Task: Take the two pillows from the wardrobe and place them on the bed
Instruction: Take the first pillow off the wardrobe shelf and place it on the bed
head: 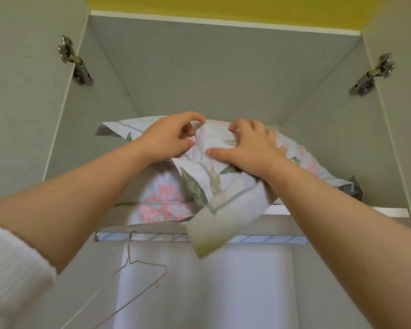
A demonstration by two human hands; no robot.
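On the wardrobe's top shelf [387, 212], our left hand [170, 136] pinches a fold of the floral pillow [207, 172] between curled fingers. Our right hand [252, 148] presses on the pillow with fingers spread and bent into the cover. The pillow's corner droops over the hanging rail [152, 236], right of a wire hanger [138, 271].

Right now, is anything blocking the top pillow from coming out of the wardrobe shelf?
Nothing visible does. Both the left hand and right hand already grip the top pillow, and its corner overhangs the shelf edge. The bed is out of view.
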